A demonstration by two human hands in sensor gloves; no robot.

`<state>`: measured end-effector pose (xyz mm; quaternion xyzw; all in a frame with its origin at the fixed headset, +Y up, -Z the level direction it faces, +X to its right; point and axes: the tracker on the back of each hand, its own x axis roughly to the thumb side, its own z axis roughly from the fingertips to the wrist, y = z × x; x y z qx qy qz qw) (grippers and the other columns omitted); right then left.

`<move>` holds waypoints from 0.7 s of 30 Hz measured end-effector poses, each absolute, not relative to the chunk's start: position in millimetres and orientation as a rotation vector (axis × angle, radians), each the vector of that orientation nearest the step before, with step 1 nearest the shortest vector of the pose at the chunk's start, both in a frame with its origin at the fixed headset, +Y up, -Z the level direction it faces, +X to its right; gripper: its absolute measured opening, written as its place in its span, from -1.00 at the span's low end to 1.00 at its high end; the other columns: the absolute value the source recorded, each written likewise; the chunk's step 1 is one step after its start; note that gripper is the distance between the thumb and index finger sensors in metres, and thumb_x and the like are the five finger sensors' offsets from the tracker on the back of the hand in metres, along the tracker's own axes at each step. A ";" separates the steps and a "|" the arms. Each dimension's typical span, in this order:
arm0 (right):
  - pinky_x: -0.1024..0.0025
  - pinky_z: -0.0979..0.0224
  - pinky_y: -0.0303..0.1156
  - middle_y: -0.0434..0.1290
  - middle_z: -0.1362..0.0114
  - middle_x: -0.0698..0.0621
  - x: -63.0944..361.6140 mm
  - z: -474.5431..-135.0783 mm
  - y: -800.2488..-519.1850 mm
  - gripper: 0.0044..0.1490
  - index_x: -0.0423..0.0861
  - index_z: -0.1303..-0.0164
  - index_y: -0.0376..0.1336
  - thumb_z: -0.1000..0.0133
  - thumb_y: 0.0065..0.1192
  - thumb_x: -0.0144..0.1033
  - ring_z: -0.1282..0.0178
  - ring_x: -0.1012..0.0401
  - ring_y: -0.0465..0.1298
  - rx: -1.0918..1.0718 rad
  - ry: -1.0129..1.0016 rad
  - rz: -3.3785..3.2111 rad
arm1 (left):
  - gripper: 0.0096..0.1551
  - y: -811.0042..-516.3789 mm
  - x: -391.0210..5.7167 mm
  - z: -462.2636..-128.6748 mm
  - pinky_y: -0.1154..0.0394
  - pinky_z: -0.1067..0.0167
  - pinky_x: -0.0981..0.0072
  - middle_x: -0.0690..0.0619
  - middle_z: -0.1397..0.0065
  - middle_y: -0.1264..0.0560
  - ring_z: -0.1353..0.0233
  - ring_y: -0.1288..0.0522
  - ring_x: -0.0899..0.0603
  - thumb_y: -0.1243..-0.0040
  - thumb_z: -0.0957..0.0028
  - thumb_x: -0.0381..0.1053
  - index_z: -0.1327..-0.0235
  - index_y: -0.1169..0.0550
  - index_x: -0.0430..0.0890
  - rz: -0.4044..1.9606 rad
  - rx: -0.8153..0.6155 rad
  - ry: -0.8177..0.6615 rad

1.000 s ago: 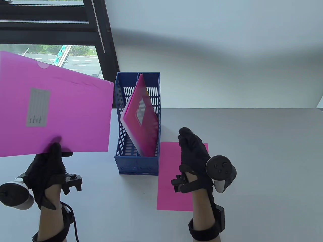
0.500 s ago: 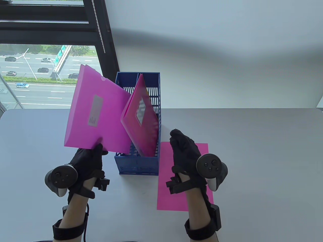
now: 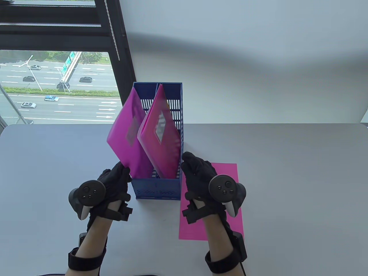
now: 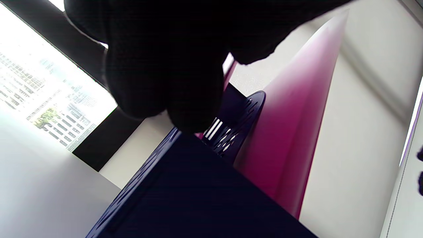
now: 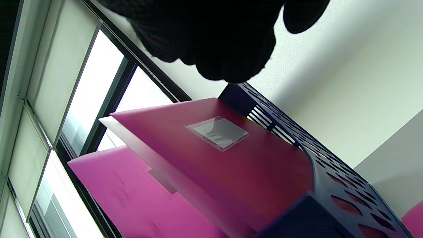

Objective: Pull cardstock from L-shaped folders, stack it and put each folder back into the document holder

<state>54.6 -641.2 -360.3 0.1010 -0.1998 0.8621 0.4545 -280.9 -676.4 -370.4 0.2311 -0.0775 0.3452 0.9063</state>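
A blue document holder (image 3: 156, 191) stands mid-table. My left hand (image 3: 124, 170) pinches the lower corner of a pink L-shaped folder (image 3: 128, 135), which stands tilted in the holder's left compartment. More pink folders (image 3: 161, 135), one bearing a label, lean in the right compartment. My right hand (image 3: 188, 161) hovers with loosely bent fingers at the holder's right front corner and holds nothing. Under it, a pink cardstock sheet (image 3: 198, 230) lies flat on the table. The right wrist view shows the labelled folder (image 5: 214, 132) above the left one (image 5: 132, 198) and the holder wall (image 5: 330, 185).
The grey table (image 3: 287, 172) ends at a white wall behind the holder. A dark window frame (image 3: 120, 57) rises at the back left. In the left wrist view my fingers (image 4: 165, 66) hang over the holder's dark front (image 4: 198, 191) beside a pink folder (image 4: 290, 132).
My left hand swung the pink folder from the far left over to the holder and lowered it edge-on into the left compartment. My right hand slid left off the cardstock toward the holder.
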 end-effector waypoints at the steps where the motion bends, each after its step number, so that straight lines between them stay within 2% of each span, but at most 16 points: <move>1: -0.02 -0.66 0.16 0.47 -0.44 0.12 53.3 -360.0 -641.2 -0.45 0.16 -0.50 0.27 -0.31 0.30 0.00 -0.24 0.20 0.53 0.249 -0.497 2.140 | -0.47 -676.3 -281.5 -370.2 -0.37 -0.33 -0.25 -0.03 0.10 -0.75 0.03 -0.74 -0.27 -0.21 -0.22 0.04 -0.22 -0.63 -0.32 0.710 0.480 -0.159; 9: -0.01 -0.64 0.19 0.49 -0.41 0.12 28.8 -359.1 -647.8 -0.41 0.15 -0.47 0.29 -0.25 0.40 0.03 -0.21 0.20 0.55 0.210 -0.555 2.317 | -0.49 -677.3 -294.6 -371.2 -0.37 -0.33 -0.25 -0.03 0.11 -0.75 0.04 -0.75 -0.27 -0.21 -0.22 0.03 -0.20 -0.65 -0.31 0.755 0.490 -0.128; 21: 0.01 -0.63 0.20 0.48 -0.41 0.16 -23.8 -376.8 -662.9 -0.31 0.18 -0.48 0.27 -0.19 0.44 0.19 -0.22 0.24 0.55 0.150 -0.625 2.593 | -0.49 -680.1 -295.8 -374.6 -0.36 -0.34 -0.26 -0.03 0.11 -0.75 0.03 -0.74 -0.27 -0.21 -0.23 0.04 -0.19 -0.66 -0.30 0.764 0.466 -0.130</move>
